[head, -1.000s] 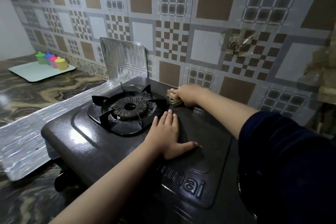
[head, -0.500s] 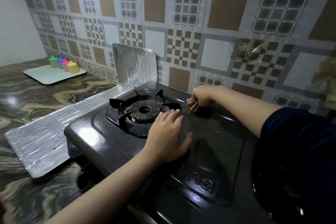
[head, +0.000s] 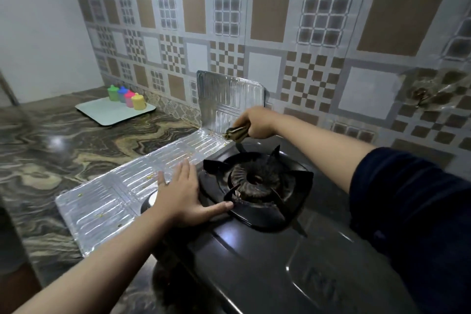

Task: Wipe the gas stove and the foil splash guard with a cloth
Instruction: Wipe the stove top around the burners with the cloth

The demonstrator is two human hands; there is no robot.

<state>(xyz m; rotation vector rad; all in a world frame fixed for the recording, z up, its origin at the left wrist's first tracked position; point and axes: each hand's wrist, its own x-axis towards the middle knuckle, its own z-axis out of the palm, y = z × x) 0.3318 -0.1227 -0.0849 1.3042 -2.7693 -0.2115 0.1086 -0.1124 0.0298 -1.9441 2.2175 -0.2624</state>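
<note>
At the back left corner of the stove (head: 254,257), the cloth (head: 235,132) is pinched in the grip of the right hand (head: 256,122), bunched into a small wad, and it is held where the upright panel of the foil guard (head: 226,99) meets its flat part. It is probably held so tightly because a small wad reaches better into the fold. Whether the cloth touches the foil cannot be told. The left hand (head: 182,194) is laid flat with spread fingers at the left edge of the stove, the thumb near the burner (head: 254,182); probably the stove is steadied in this way. Small yellowish crumbs are seen on the flat foil, so this part is judged as not yet wiped.

The stove is black and glossy and stands on a dark marbled counter (head: 76,150). A patterned tile wall (head: 280,33) is behind it. Far at the left, a white tray (head: 102,115) with four coloured cups (head: 126,97) is placed, well apart from the work.
</note>
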